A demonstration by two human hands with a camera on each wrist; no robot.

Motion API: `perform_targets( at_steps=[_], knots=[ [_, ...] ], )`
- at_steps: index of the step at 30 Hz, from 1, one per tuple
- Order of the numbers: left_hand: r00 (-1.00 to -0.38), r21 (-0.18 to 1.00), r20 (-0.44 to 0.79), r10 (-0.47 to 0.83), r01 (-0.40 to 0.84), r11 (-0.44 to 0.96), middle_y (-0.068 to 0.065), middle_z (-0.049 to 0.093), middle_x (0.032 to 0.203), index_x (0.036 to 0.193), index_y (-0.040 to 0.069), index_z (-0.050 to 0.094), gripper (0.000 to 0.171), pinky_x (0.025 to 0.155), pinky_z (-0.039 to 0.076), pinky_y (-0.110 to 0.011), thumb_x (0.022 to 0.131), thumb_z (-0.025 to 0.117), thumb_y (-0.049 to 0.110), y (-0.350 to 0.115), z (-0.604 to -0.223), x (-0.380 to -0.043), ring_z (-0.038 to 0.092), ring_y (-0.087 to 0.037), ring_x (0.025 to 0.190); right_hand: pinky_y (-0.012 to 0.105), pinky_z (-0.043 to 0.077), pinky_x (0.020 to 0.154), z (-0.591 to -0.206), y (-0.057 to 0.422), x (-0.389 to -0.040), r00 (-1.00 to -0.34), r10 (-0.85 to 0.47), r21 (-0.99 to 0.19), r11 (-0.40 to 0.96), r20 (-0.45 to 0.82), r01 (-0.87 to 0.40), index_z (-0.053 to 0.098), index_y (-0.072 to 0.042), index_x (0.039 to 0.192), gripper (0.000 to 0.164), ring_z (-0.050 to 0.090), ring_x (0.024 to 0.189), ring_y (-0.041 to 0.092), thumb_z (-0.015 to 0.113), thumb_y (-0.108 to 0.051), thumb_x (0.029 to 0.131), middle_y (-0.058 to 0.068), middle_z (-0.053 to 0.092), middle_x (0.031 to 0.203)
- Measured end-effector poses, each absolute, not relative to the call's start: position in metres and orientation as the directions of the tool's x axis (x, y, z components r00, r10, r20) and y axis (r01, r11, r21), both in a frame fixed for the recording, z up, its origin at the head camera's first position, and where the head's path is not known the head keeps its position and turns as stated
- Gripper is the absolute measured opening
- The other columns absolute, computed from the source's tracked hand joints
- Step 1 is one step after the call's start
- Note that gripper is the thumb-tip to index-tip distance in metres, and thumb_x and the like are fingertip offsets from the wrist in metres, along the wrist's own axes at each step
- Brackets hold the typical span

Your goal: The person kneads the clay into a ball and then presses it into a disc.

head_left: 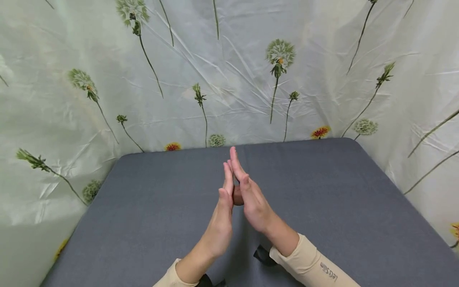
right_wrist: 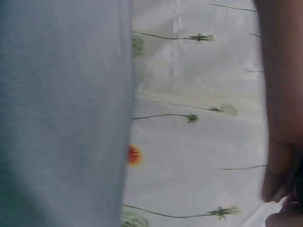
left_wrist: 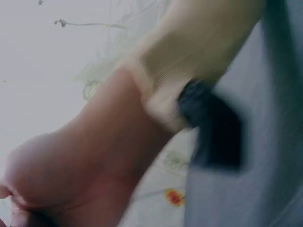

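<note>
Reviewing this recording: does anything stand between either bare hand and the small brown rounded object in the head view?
Nothing visible does. In the head view, the small brown rounded object sits directly between the bare left hand and the bare right hand, apparently touching both, though the right hand partly hides it.

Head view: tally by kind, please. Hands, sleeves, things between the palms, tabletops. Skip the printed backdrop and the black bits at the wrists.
Hands: 2 (left hand, right hand)
Beige sleeves: 2 (left sleeve, right sleeve)
Between the palms: 1 (brown lump, partly hidden)
Tabletops: 1 (grey tabletop)
Total: 6
</note>
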State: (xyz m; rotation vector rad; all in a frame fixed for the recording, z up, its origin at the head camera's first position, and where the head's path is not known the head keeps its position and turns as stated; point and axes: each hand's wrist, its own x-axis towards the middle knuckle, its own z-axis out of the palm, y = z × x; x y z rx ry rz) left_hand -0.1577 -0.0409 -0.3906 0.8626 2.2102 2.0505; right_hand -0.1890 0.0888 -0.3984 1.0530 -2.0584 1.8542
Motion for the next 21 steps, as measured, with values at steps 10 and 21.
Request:
perform_targets(
  at_steps=[10,21],
  knots=[
    [-0.893,0.953,0.299,0.336,0.294,-0.066,0.016,-0.008,0.18,0.171,0.027,-0.013,0.082,0.135,0.001,-0.059,0.106,0.0,0.075,-0.044,-0.38,-0.184,0.002,-0.016,0.169,0.029,-0.002,0.136,-0.401,0.079,-0.166,-0.65,-0.347,-0.687,0.021,0.676,-0.726,0.008,-0.001,0.171,0.055,-0.007,0.169,0.027,0.013,-0.02,0.119,0.013,-0.002,0.182],
    [-0.87,0.954,0.288,0.4,0.296,-0.042,0.008,-0.022,0.178,0.17,0.018,-0.018,0.075,0.132,-0.009,-0.063,0.11,-0.006,0.063,-0.041,-0.382,-0.156,-0.022,-0.02,0.166,0.015,0.022,0.126,-0.393,0.091,-0.202,-0.753,-0.384,-0.799,0.061,0.535,-0.599,0.006,-0.01,0.173,0.063,0.02,0.165,0.015,0.013,-0.043,0.119,0.001,0.002,0.182]
  ],
)
